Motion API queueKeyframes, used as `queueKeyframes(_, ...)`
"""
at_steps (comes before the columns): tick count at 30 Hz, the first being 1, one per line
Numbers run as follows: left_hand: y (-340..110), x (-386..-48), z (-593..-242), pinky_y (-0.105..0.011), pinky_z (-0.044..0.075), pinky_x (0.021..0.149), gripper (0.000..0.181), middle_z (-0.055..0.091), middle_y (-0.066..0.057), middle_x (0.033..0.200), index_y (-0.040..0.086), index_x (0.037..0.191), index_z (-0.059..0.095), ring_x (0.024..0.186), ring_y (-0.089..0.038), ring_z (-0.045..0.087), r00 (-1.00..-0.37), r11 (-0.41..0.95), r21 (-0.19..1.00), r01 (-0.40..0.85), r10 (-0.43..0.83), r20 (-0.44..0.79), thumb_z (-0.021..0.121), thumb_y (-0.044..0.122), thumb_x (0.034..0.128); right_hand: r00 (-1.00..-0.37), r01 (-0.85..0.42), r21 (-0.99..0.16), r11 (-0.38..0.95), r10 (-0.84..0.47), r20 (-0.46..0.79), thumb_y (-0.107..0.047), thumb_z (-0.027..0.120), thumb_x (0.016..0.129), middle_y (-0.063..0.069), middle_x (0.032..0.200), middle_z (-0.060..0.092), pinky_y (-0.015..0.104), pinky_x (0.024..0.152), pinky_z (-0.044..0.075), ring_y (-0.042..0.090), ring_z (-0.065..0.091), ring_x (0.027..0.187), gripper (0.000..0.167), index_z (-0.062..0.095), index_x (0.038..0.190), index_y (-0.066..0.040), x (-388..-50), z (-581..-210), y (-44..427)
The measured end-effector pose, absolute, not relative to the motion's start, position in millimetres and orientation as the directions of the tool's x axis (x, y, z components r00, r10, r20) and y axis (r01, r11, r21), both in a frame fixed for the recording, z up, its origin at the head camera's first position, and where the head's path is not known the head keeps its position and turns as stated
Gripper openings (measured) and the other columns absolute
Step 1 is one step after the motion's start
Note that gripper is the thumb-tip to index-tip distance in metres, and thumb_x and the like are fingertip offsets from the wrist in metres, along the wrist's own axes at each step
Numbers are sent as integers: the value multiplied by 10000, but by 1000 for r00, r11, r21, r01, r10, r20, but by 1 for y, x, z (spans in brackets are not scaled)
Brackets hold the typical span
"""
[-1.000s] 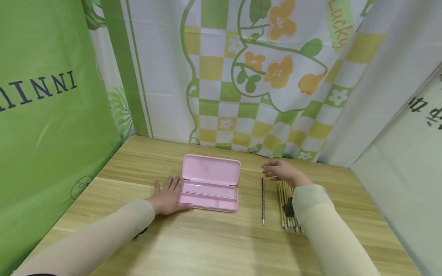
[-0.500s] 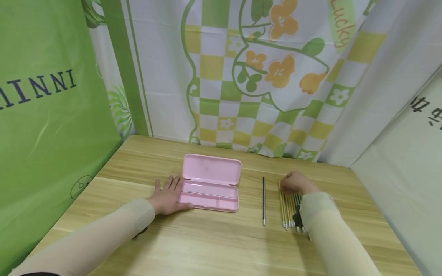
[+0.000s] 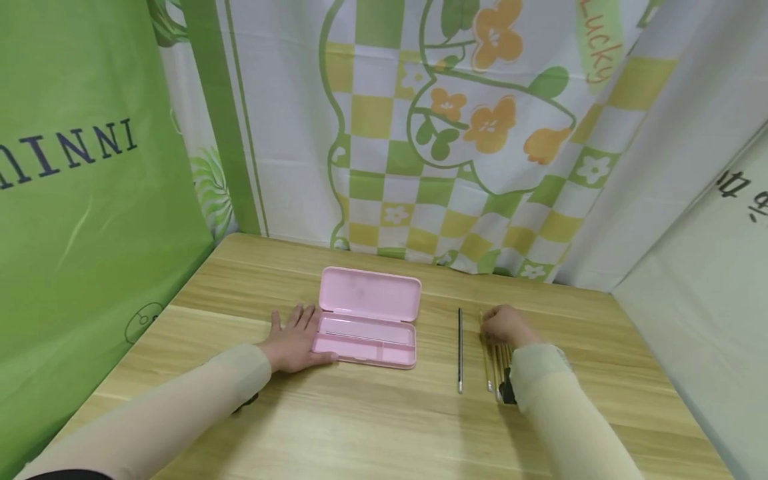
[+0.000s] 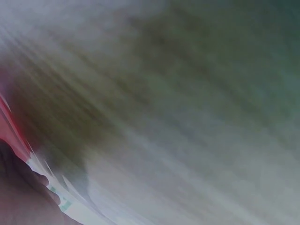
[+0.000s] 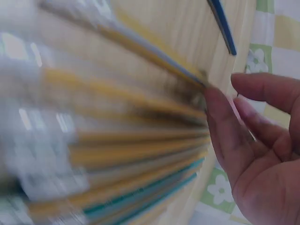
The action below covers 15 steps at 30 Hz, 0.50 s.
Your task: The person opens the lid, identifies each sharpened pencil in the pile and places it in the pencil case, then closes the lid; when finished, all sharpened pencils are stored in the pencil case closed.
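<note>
A pink pencil case (image 3: pixel 370 293) lies with its lid up on the table. My left hand (image 3: pixel 293 348) rests flat beside it, fingers spread, with the thumb along its front edge. On the right, my right hand (image 3: pixel 509 325) reaches down over the top ends of a row of pencils (image 3: pixel 504 357), mostly yellow with some green. In the right wrist view one fingertip touches the end of a yellow pencil (image 5: pixel 154 56), and the other fingers stand apart from it. That pencil lies slightly separated from the row. The left wrist view is mostly blurred tabletop.
A single dark pencil (image 3: pixel 460 350) lies between the case and the row. The wooden table (image 3: pixel 360 427) meets a green sheet (image 3: pixel 90 220) on the left and a patterned curtain (image 3: pixel 396 167) behind. A white wall (image 3: pixel 708 267) stands on the right.
My right hand has come down from above the dark pencil onto the row's top ends, then shifted slightly left. The leftmost yellow pencil has moved away from the others. My left hand stays put.
</note>
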<state>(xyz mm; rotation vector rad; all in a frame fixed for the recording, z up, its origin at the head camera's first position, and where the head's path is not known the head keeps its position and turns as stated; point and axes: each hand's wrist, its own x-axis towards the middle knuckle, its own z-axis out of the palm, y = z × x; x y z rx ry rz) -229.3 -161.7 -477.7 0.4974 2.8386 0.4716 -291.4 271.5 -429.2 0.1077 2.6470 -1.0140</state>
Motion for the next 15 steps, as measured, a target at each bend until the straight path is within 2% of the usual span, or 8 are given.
queueKeyframes(3,-163,-231,-481,-763,-118,1107,1159,97,-313,1669,-89,1614,89,1539,-493,16,-919,892,349,288,360,-162,560,724,935,-966,164,-625,763,-6,-260,43,625,851,239,1000,654,360,711,568,246,639,751,480,530,1297,191,-288,-431,264)
queueKeyframes(5,-165,-233,-486,-758,-125,1108,1177,88,-307,1672,-81,1617,73,1542,-485,2,-921,895,344,285,355,-161,546,746,926,-975,149,-587,796,19,-223,-5,663,856,295,1125,661,432,810,568,338,671,890,509,541,1318,171,-285,-432,259)
queueKeyframes(7,-167,-235,-492,-757,-130,1107,1195,81,-297,1677,-72,1621,65,1544,-477,-9,-923,897,337,286,352,-155,525,776,915,-982,130,-541,831,32,-187,-42,692,852,315,1233,638,515,943,522,432,638,1057,506,569,1300,157,-284,-434,255)
queueKeyframes(9,-168,-237,-496,-761,-126,1105,1200,80,-285,1681,-62,1624,63,1546,-470,-11,-924,896,336,292,355,-144,510,792,911,-986,117,-492,862,41,-163,-65,698,847,312,1253,639,560,1011,466,486,587,1145,478,603,1265,147,-282,-436,252)
queueKeyframes(11,-169,-238,-499,-769,-123,1100,1212,95,-290,1678,-68,1622,81,1544,-478,4,-923,887,345,305,365,-123,507,809,900,-989,109,-461,881,49,-140,-65,707,841,306,1189,660,570,1015,453,489,588,1122,415,641,1193,143,-281,-439,251)
queueKeyframes(15,-169,-240,-502,-770,-120,1100,1232,100,-290,1677,-69,1622,86,1543,-480,11,-922,884,345,314,371,-113,497,830,887,-993,75,-387,919,35,-110,-57,694,823,205,864,684,530,869,513,373,629,834,151,672,854,90,-280,-442,249)
